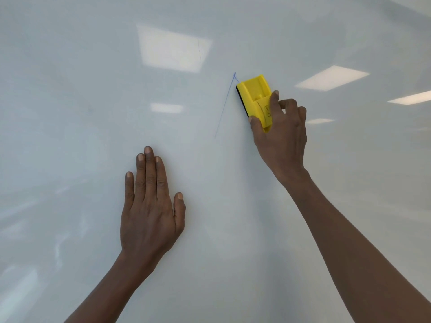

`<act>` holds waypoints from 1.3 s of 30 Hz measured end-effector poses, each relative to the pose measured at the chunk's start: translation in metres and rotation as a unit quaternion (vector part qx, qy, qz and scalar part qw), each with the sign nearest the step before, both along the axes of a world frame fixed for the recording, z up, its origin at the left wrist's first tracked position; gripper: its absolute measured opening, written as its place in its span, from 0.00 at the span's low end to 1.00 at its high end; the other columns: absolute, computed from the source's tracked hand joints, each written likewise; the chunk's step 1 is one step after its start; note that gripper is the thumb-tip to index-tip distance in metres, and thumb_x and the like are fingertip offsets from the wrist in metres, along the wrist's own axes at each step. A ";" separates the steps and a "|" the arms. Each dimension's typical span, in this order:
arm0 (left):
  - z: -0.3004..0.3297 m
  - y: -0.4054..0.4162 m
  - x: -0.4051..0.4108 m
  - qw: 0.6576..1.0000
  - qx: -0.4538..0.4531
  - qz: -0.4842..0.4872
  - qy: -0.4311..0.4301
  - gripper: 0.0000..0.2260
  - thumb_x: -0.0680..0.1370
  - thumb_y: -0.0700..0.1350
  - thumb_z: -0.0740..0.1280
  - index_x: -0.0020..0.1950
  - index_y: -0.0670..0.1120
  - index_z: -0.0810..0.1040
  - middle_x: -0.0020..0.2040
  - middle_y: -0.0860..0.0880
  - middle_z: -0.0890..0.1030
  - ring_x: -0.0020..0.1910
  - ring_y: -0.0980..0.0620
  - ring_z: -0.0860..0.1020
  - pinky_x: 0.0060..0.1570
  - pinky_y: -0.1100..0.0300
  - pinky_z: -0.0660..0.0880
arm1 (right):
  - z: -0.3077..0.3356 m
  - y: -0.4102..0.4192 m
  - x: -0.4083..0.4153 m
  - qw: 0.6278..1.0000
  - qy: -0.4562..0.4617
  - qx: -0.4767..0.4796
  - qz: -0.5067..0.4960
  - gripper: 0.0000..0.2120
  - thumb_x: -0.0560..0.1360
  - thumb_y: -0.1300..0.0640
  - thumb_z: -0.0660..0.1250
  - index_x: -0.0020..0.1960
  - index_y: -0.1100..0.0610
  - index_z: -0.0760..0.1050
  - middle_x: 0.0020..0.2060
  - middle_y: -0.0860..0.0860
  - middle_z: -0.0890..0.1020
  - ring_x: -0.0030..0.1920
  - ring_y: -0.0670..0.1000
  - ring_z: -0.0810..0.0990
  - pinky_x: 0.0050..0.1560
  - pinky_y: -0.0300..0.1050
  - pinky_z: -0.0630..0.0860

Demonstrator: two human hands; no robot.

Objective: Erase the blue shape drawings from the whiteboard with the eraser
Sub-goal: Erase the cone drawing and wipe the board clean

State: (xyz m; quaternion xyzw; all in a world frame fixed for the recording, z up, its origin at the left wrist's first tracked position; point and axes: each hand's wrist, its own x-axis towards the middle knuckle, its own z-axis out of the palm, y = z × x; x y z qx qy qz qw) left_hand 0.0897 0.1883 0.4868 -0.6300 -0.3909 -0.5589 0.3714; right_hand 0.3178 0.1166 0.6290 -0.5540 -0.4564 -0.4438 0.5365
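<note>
Yellow eraser (pixel 254 94) against whiteboard (pixel 93 89), long axis upright, tilted left.
Gripped by right hand (pixel 279 138), beside slanting blue line (pixel 225 106); left hand (pixel 150 206) flat, fingers straight.

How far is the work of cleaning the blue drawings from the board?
Nearly done, it seems: most of the whiteboard shows no ink. The right hand grips the yellow eraser beside the last blue line, while the left hand rests flat on the board. That slanted line and its small tip mark remain.
</note>
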 end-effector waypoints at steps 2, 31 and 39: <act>0.000 0.000 0.000 1.000 0.000 0.000 0.000 0.33 0.83 0.50 0.52 0.83 0.34 0.50 0.85 0.37 0.50 0.85 0.42 0.48 0.83 0.45 0.46 | 0.016 0.001 -0.008 1.000 0.004 0.002 -0.001 0.32 0.78 0.44 0.62 0.76 0.58 0.62 0.60 0.57 0.72 0.60 0.58 0.68 0.45 0.52 0.72; 0.000 0.001 0.001 1.000 0.003 0.001 0.002 0.33 0.83 0.50 0.53 0.83 0.34 0.51 0.85 0.37 0.50 0.85 0.41 0.48 0.83 0.46 0.45 | -0.005 0.000 -0.042 0.999 -0.041 -0.010 -0.014 0.31 0.77 0.44 0.63 0.76 0.57 0.63 0.57 0.56 0.72 0.59 0.56 0.69 0.40 0.46 0.66; -0.001 0.000 0.001 1.000 0.005 -0.004 -0.001 0.33 0.83 0.50 0.54 0.83 0.35 0.51 0.85 0.37 0.50 0.85 0.42 0.48 0.83 0.47 0.45 | 0.009 0.004 -0.057 0.999 -0.037 -0.002 -0.019 0.32 0.78 0.43 0.62 0.76 0.59 0.63 0.57 0.56 0.72 0.58 0.56 0.70 0.39 0.46 0.67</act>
